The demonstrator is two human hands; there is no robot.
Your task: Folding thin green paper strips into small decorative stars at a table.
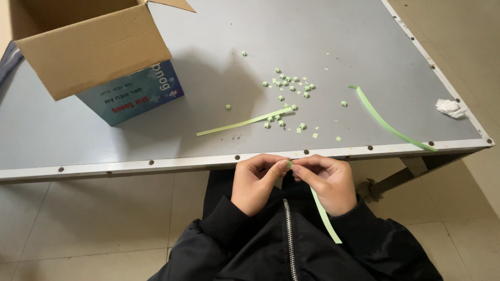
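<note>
Both of my hands are held together just below the table's near edge. My left hand [256, 183] and my right hand [327, 182] pinch the folded end of a thin green paper strip [324, 214] between their fingertips. The strip's loose tail hangs down over my black jacket. On the grey table [78, 130] lie several tiny folded green paper pieces [287, 83], a straight green strip [245, 123] and a longer curved green strip [388, 125] that reaches the near edge.
An open cardboard box [99, 47] with a blue printed side stands at the table's far left. A crumpled white tissue [450, 107] lies near the right corner. Tiled floor surrounds the table.
</note>
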